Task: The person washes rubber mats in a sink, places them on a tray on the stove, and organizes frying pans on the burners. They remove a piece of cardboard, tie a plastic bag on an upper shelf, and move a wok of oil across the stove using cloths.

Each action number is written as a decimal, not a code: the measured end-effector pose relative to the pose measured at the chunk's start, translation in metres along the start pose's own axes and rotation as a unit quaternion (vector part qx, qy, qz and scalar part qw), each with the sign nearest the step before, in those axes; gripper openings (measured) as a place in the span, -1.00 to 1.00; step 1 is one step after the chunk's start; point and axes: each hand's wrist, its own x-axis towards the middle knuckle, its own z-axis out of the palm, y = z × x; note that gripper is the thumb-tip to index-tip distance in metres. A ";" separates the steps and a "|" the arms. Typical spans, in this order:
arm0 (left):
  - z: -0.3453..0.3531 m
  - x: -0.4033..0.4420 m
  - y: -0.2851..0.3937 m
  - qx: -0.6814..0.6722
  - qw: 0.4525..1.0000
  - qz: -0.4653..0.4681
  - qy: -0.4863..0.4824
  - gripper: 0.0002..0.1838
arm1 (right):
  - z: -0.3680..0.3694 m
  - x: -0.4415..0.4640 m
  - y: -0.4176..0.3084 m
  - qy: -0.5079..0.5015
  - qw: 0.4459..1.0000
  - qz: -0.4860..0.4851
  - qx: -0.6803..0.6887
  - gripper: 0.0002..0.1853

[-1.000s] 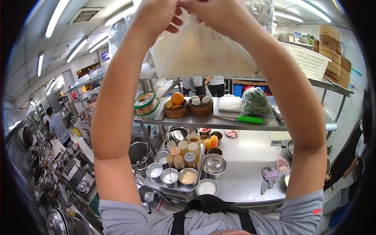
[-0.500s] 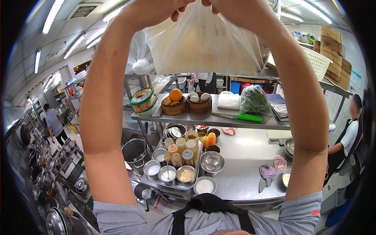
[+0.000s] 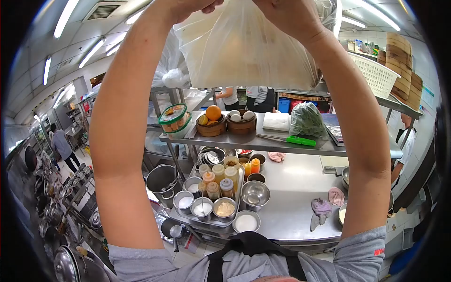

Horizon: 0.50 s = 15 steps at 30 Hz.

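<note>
Both raised hands are at the top edge, partly cut off. The curled fingers of my left hand (image 3: pixel 190 6) close on the upper part of a clear plastic bag (image 3: pixel 244 56). My right hand (image 3: pixel 292 18) is closed on the bag's other side, its fingertips mostly out of view. Pale, flat contents show through the bag, which hangs above the steel shelf (image 3: pixel 282 146). Below it are a steamer basket with oranges (image 3: pixel 211 128), one with eggs (image 3: pixel 241 125), a stack of white cloths (image 3: pixel 277 121) and bagged greens (image 3: pixel 307 121).
Squeeze bottles (image 3: pixel 219 174) and metal bowls (image 3: pixel 256 194) stand on the lower counter (image 3: pixel 291 207). Cloths (image 3: pixel 321 207) lie at its right. A green-handled knife (image 3: pixel 300 140) rests on the shelf. A white basket (image 3: pixel 373 75) is upper right. Several people stand farther off.
My hands have moved slightly apart at the top edge, with the bag still between them. Compared with the earliest frame, the bag looks larger and higher. People in the background have shifted.
</note>
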 end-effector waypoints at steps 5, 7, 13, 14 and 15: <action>0.027 0.014 -0.036 0.208 0.902 0.322 0.200 -0.69 | 0.004 0.008 -0.003 -0.025 0.937 0.281 0.204 -0.87; 0.044 0.016 -0.029 0.256 0.789 0.436 0.349 -0.75 | -0.005 0.024 -0.010 -0.063 0.874 0.419 0.237 -0.86; 0.028 0.017 -0.014 0.107 0.959 0.171 0.197 -0.69 | 0.003 0.011 -0.013 0.097 0.979 0.177 0.032 -0.85; 0.026 0.018 -0.016 0.066 0.972 0.131 0.184 -0.68 | 0.002 0.007 -0.012 0.078 0.987 0.136 0.031 -0.84; 0.025 0.020 -0.018 0.067 0.972 0.130 0.185 -0.68 | 0.006 0.005 -0.010 0.078 0.987 0.136 0.032 -0.84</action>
